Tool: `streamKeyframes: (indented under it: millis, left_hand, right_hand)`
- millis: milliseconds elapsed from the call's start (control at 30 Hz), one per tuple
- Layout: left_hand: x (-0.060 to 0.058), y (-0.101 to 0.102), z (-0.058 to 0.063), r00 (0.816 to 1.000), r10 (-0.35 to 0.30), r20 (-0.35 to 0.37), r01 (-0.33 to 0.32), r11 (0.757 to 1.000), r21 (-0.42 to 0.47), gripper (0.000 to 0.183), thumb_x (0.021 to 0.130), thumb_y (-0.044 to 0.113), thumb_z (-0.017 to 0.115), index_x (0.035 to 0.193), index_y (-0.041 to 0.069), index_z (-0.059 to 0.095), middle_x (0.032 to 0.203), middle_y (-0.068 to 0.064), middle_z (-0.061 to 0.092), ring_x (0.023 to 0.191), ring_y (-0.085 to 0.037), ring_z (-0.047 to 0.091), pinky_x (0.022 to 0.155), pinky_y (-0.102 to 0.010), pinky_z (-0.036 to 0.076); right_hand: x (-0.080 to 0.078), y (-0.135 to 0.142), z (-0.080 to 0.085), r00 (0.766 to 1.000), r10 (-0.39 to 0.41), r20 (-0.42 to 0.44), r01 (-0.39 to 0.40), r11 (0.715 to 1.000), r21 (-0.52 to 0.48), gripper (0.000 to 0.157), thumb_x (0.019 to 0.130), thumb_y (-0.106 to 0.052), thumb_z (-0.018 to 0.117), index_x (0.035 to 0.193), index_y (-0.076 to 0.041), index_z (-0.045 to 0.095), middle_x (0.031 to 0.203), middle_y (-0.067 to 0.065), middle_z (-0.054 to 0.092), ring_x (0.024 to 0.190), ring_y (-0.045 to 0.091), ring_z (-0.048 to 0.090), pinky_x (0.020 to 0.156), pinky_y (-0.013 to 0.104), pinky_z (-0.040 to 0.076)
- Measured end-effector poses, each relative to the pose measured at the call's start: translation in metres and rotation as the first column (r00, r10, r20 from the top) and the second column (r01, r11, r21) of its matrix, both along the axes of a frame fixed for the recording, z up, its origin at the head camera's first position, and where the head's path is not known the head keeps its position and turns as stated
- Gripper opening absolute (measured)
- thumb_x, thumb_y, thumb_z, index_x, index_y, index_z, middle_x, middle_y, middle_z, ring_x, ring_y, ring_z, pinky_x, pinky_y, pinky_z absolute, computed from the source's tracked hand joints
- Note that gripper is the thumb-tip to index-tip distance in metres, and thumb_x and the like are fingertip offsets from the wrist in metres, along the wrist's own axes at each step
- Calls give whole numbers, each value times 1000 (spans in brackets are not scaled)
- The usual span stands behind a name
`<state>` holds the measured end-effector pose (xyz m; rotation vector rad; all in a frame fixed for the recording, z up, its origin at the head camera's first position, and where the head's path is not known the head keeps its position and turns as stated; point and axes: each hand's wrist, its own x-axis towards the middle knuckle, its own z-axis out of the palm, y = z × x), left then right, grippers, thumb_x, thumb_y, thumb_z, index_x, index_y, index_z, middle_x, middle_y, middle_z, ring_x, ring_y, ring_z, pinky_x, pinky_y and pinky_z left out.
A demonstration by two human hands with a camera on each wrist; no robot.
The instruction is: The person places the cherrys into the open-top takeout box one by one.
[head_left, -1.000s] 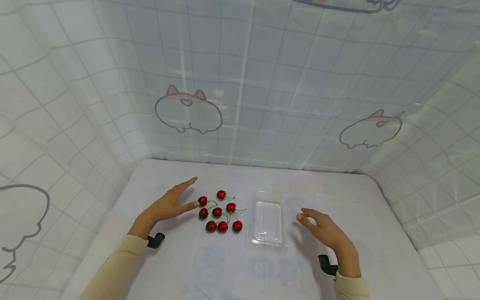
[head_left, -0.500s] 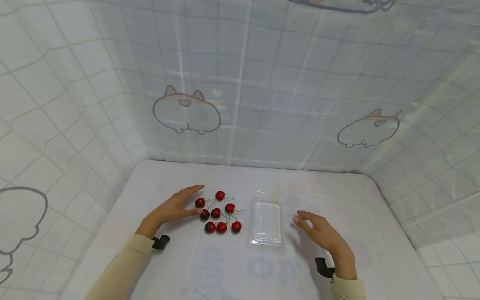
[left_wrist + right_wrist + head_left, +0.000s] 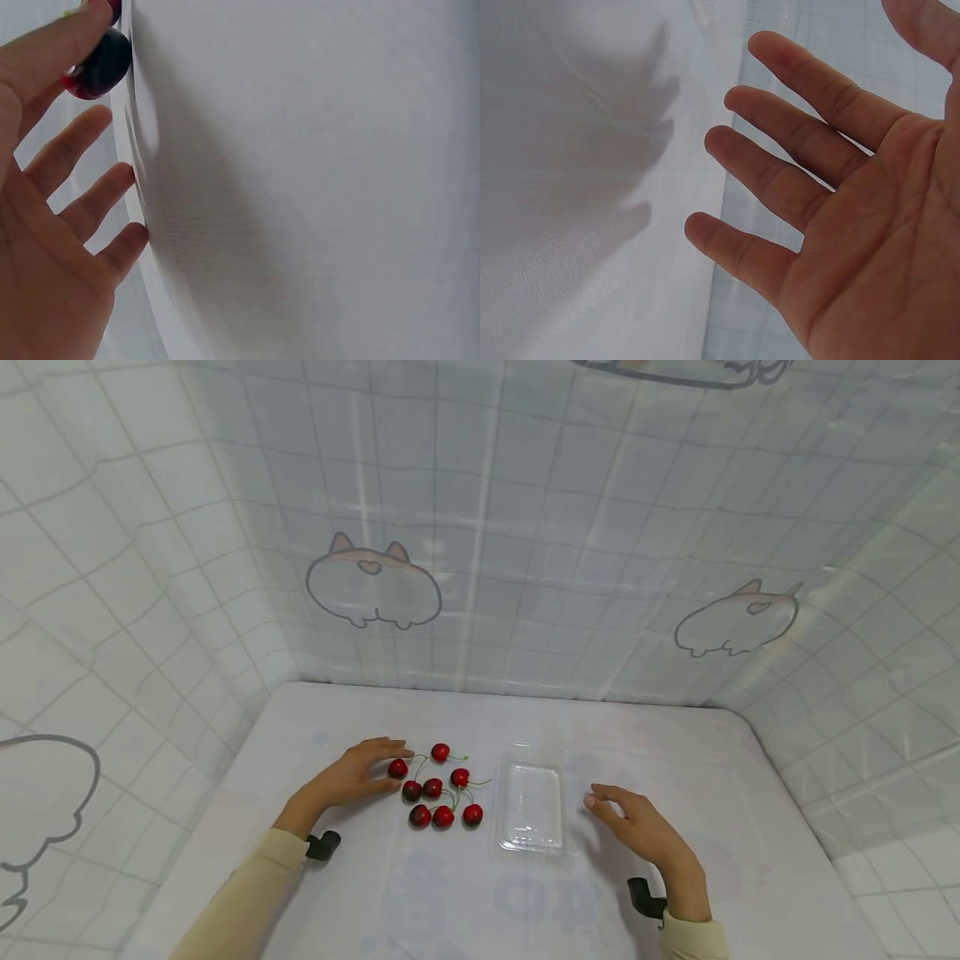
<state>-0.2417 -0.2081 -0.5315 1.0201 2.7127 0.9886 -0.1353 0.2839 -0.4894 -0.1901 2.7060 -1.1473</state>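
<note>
Several dark red cherries with green stems lie in a loose cluster on the table. My left hand is at the cluster's left side, thumb and fingers spread about the leftmost cherry. In the left wrist view the thumb overlaps a dark cherry, and the other fingers stretch out toward the tabletop. Right of the cherries lies a clear plastic box. My right hand hovers to the right of this box, holding nothing; its fingers are spread and relaxed in the right wrist view.
The white table has rounded back corners. Curtains with a grid pattern and cartoon animals close it in at the back and both sides. Another cherry lies at the rear of the cluster, and one nearest the box.
My left hand has moved right and toward me, and its fingers have come closer about the leftmost cherry. That cherry has shifted slightly. My right hand has drifted a little left.
</note>
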Motion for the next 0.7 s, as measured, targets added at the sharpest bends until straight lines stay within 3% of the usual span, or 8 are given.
streamKeyframes:
  millis: [200, 433, 700]
  left_hand:
    - [1, 1, 0, 1000, 13, -22, -14, 999, -29, 49, 91, 27, 76, 138, 17, 63, 144, -15, 55, 139, -47, 36, 108, -70, 26]
    - [8, 9, 4, 997, 35, 63, -31, 997, -67, 60, 85, 44, 80, 139, 26, 63, 151, -12, 48, 145, -46, 24, 110, -72, 17]
    - [11, 16, 6, 994, 29, 105, -21, 997, -76, 46, 85, 43, 80, 128, 31, 70, 153, -9, 46, 148, -43, 18, 111, -70, 10]
  right_hand:
    - [-1, -2, 1, 1000, -7, 4, 7, 1000, 11, 64, 99, -60, 51, 138, -10, 61, 147, 8, 53, 141, 35, 39, 109, 60, 35]
    - [-1, -1, 1, 1000, -2, 2, 2, 1000, 4, 61, 100, -59, 51, 136, -12, 62, 145, 7, 54, 141, 35, 39, 109, 61, 33]
    - [-2, -1, 1, 1000, 16, -14, -16, 1000, 1, 57, 101, -57, 50, 135, -13, 63, 144, 6, 54, 140, 35, 40, 109, 61, 33]
